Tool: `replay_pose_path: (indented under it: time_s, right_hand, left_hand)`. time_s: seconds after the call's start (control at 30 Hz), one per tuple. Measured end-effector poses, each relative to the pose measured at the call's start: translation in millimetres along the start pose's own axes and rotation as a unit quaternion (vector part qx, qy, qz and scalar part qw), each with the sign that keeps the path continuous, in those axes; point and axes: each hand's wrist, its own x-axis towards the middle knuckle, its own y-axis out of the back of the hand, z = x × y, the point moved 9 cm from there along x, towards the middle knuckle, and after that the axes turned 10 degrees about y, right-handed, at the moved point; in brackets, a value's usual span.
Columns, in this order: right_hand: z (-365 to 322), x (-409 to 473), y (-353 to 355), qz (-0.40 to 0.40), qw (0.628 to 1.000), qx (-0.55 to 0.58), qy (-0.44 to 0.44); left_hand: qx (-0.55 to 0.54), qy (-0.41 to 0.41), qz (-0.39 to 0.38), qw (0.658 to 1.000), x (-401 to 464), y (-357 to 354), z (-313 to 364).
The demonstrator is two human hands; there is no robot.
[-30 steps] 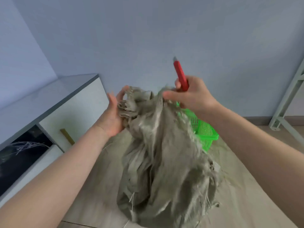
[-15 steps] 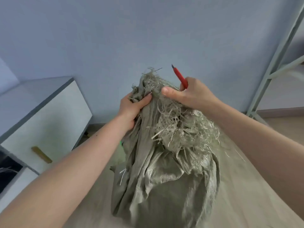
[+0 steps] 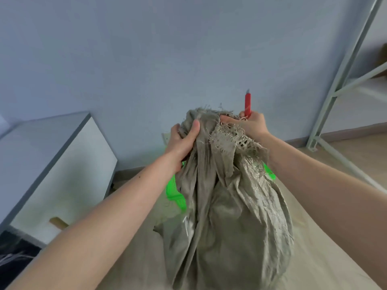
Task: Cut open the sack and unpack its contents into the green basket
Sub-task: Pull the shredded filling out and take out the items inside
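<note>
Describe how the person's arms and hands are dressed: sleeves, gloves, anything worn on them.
Both forearms are bare along all that shows; no sleeve enters the picture. The left hand and the right hand wear no gloves. No watch, bracelet or ring can be seen on the wrists and fingers in view, and no markings show.

Coarse, frayed woven sack (image 3: 228,216), glossy plastic green basket (image 3: 174,191), smooth red plastic knife (image 3: 248,104).

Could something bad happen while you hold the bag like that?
Maybe. The right hand holds the red knife with its blade out while also gripping the sack, close to the left hand; a slip might nick it. The green basket is mostly hidden behind, so things could spill past it.
</note>
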Motion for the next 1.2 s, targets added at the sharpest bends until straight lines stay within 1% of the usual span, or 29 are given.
replay_pose_path:
  time_s: [0.1,0.13,0.17,0.2,0.27,0.33,0.4,0.47,0.53,0.57,0.63,0.67,0.73,0.77,0.8,0.87,0.9,1.0,1.07,1.13,1.2]
  right_hand:
    - [16.9,19.6,-5.4,0.021,0.999,-0.025,-0.028]
    - [24.5,26.2,-9.0,0.026,0.998,-0.025,-0.041]
    - [32.1,32.9,-15.3,0.023,0.998,-0.02,-0.051]
    - [37.1,38.8,-21.7,0.018,0.998,-0.015,-0.055]
    - [44.2,49.4,-34.3,0.004,0.999,-0.012,-0.053]
    - [50.8,57.0,-38.5,0.007,0.999,-0.007,-0.047]
    - [57.1,57.8,-30.0,0.028,0.998,-0.044,-0.038]
    - [62.5,47.6,-15.2,0.042,0.995,-0.088,-0.029]
    - [68.5,30.5,-14.5,0.003,0.994,-0.109,-0.001]
    - [74.7,20.5,-20.8,-0.034,0.99,-0.137,0.012]
    - [95.8,3.4,-37.2,-0.096,0.975,-0.2,0.021]
    - [111.1,0.0,-45.5,-0.114,0.969,-0.217,0.011]
    - [141.7,5.4,-56.0,-0.116,0.969,-0.218,-0.014]
    - [154.5,12.2,-58.1,-0.103,0.972,-0.208,-0.021]
    - [164.7,18.2,-59.3,-0.088,0.976,-0.196,-0.026]
    - [185.9,29.2,-62.5,-0.068,0.982,-0.174,-0.037]
    - [195.6,33.4,-63.9,-0.064,0.982,-0.174,-0.042]
    - [223.6,45.6,-65.6,-0.072,0.972,-0.212,-0.071]
    - [241.8,51.6,-65.1,-0.082,0.956,-0.263,-0.102]
    - [258.4,53.1,-65.6,-0.1,0.927,-0.341,-0.121]
    - [270.9,48.5,-67.5,-0.132,0.896,-0.404,-0.13]
  left_hand:
    - [0.086,-0.059,-0.08,0.991,-4.0,-12.4,0.3]
    - [0.102,-0.085,-0.11,0.985,-5.3,-22.1,-1.3]
    - [0.112,-0.099,-0.122,0.981,-5.3,-30.0,-5.1]
    - [0.111,-0.108,-0.117,0.981,-0.9,-34.5,-9.3]
    - [0.076,-0.116,-0.073,0.988,12.8,-35.8,-15.9]
    - [0.046,-0.107,-0.035,0.993,31.9,-35.4,-22.7]
    - [0.036,-0.082,0.0,0.996,46.6,-30.9,-30.1]
    - [0.019,-0.039,0.039,0.998,64.6,-22.1,-44.0]
    - [-0.001,0.032,0.071,0.997,83.2,-16.7,-62.9]
    - [-0.018,0.073,0.072,0.995,93.5,-16.3,-75.2]
    - [-0.03,0.144,0.033,0.989,119.6,-26.4,-102.3]
    - [-0.029,0.168,0.002,0.985,130.1,-34.3,-111.8]
    - [-0.029,0.186,-0.016,0.982,129.8,-48.5,-115.7]
    - [-0.019,0.188,-0.009,0.982,130.6,-52.1,-117.7]
    - [-0.007,0.187,0.016,0.982,135.1,-48.6,-124.6]
    - [0.062,0.17,0.066,0.981,136.5,-35.6,-130.4]
    - [0.103,0.167,0.087,0.977,137.3,-27.0,-133.8]
    - [0.179,0.183,0.157,0.954,132.1,8.7,-150.2]
    - [0.264,0.161,0.177,0.934,120.3,21.5,-152.6]
    - [0.312,0.116,0.188,0.924,106.3,26.8,-158.2]
    - [0.329,0.071,0.199,0.92,86.2,27.7,-170.8]
